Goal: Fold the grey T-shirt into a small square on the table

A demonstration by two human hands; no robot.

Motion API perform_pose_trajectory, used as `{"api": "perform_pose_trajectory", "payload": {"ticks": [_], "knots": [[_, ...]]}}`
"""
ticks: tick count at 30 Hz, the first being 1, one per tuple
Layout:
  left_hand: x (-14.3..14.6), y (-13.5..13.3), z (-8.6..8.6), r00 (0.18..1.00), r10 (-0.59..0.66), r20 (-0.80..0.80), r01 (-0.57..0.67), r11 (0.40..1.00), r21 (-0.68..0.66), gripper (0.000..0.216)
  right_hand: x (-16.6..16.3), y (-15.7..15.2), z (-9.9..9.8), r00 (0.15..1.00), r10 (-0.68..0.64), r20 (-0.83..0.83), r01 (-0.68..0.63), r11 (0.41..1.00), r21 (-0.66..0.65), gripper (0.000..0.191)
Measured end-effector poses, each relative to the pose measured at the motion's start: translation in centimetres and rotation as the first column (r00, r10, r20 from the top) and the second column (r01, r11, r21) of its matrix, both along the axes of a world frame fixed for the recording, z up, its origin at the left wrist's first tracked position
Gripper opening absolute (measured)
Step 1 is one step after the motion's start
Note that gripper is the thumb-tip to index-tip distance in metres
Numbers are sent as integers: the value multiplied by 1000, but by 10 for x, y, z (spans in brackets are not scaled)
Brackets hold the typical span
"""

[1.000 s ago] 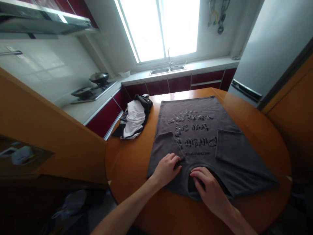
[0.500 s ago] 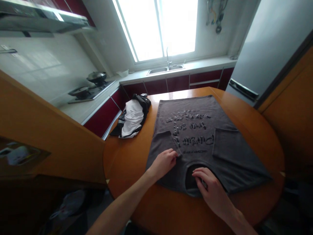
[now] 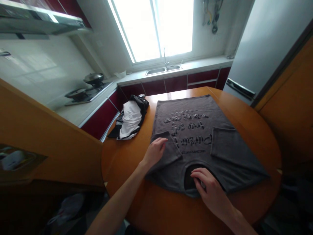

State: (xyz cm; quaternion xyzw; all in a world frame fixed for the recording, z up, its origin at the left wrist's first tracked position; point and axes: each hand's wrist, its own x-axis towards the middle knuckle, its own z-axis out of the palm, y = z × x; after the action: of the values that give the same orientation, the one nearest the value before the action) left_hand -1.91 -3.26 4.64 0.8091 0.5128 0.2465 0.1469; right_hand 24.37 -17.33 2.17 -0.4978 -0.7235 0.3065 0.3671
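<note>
A dark grey T-shirt (image 3: 186,112) lies spread flat on the table, its neckline towards me and its black lettering upside down from here. Both sleeves are folded inward over the body. My left hand (image 3: 156,150) is over the left folded sleeve (image 3: 172,150) near its outer edge, fingers loosely stretched, with nothing seen in them. Above the neck opening (image 3: 189,178) rests my right hand (image 3: 210,187), its fingers bent and a gap showing between thumb and forefinger. Whether the right fingertips touch the cloth is hard to tell.
A heap of black and white clothing (image 3: 130,119) sits at the left of the round wooden table (image 3: 139,212). Beyond are a counter with a sink (image 3: 156,70), a stove with pans (image 3: 77,94) and a fridge (image 3: 246,55). A wooden panel (image 3: 61,140) stands left.
My left hand has moved left and up from the sleeve's inner corner to its outer part. My right hand has stayed nearly still at the neckline. The view has shifted slightly.
</note>
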Motion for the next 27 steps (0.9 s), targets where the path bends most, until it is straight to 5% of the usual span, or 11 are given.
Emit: {"api": "perform_pose_trajectory", "payload": {"ticks": [6, 12, 27], "knots": [[-16, 20, -30, 912, 103, -397, -116, 993, -8, 63, -1, -2, -6, 999, 34, 21, -34, 999, -1, 21], [-21, 20, -27, 919, 139, -369, -133, 990, 42, 57, 2, -3, -6, 1000, 4, 11, -4, 1000, 15, 21], [-10, -15, -20, 937, -113, -331, 95, 993, -71, 57, 5, -5, 4, 999, 51, -2, -50, 998, 41, 22]]}}
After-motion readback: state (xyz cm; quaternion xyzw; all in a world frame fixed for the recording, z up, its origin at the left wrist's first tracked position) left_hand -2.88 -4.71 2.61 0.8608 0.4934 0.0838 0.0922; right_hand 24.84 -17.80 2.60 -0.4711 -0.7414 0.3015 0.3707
